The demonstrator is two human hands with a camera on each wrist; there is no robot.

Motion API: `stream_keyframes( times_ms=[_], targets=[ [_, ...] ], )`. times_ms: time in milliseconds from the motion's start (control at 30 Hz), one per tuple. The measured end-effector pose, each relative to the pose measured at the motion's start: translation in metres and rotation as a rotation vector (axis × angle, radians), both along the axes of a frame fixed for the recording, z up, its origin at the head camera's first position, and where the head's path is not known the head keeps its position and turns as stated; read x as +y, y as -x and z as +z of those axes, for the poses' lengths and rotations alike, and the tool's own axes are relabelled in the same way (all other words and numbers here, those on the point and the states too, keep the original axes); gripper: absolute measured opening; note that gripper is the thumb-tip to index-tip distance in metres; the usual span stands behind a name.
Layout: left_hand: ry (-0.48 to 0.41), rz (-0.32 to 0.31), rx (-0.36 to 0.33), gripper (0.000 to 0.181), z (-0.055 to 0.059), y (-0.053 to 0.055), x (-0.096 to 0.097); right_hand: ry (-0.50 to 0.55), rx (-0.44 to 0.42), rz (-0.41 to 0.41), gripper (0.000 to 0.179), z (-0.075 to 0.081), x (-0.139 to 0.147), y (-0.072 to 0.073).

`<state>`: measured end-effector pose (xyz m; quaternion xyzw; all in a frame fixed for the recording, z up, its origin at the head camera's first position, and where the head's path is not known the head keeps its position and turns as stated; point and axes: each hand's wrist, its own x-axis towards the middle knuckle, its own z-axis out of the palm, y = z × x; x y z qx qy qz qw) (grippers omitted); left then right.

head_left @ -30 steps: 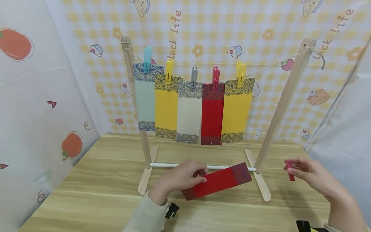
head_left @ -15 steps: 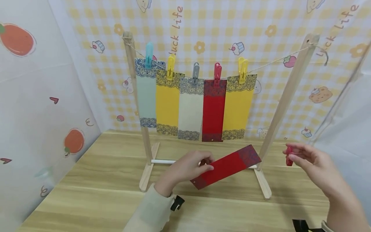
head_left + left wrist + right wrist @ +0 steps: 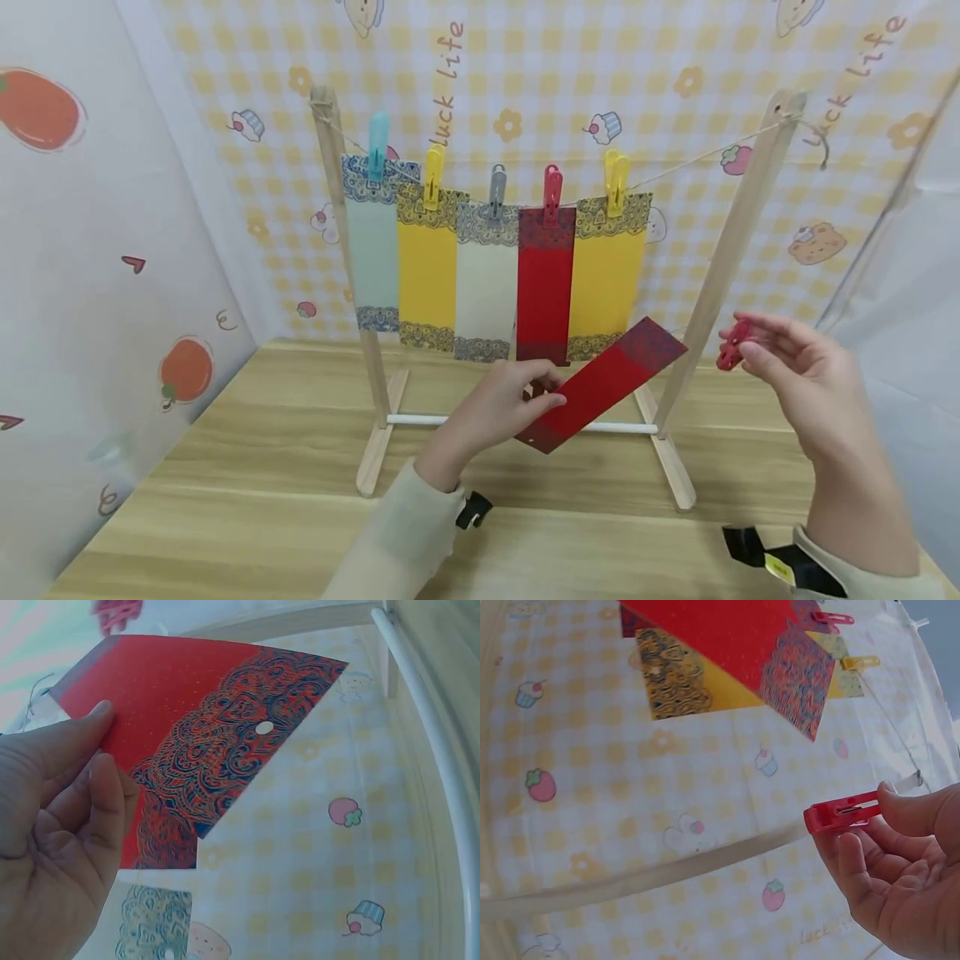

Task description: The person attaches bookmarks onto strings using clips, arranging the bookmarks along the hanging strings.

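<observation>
My left hand (image 3: 506,408) pinches a red card (image 3: 600,392) with dark patterned ends between thumb and fingers. The card is tilted, its right end raised in front of the lower edge of the hanging yellow card (image 3: 606,275). In the left wrist view a small hole shows in the patterned end of the red card (image 3: 150,690). At the right, beside the rack's right post, my right hand (image 3: 810,383) holds a red clothespin (image 3: 844,814) between thumb and fingers.
A wooden rack (image 3: 720,267) with a string stands on the wood-grain table (image 3: 300,450). Several cards hang from it by clothespins: a pale green card (image 3: 375,254), another yellow card (image 3: 427,267), a white card (image 3: 486,287) and a red one. A white rod (image 3: 622,428) joins the rack's feet.
My left hand has lifted the red card up and to the right, tilting it more steeply. My right hand has risen with the clothespin. The hanging cards stay on the string.
</observation>
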<state>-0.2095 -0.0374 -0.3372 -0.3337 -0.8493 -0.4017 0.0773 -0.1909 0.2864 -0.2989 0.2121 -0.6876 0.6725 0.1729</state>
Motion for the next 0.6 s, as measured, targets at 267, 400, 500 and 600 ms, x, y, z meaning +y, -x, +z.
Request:
stream_keyframes(
  times_ms=[267, 400, 500, 600],
  targets=[
    [-0.103, -0.003, 0.042, 0.015, 0.009, 0.009, 0.014, 0.107, 0.094, -0.025, 0.031, 0.031, -0.020, 0.004],
    [-0.147, 0.002, 0.082, 0.014, 0.013, 0.014, 0.023, 0.140, 0.175, -0.023, 0.030, 0.048, -0.032, 0.009],
    [-0.162, -0.006, 0.105, 0.014, 0.017, 0.018, 0.029, 0.181, 0.244, 0.008, 0.028, 0.063, -0.040, 0.012],
    [-0.165, -0.008, 0.107, 0.015, 0.020, 0.020, 0.034, 0.224, 0.294, 0.061, 0.027, 0.079, -0.044, 0.015]
  ],
)
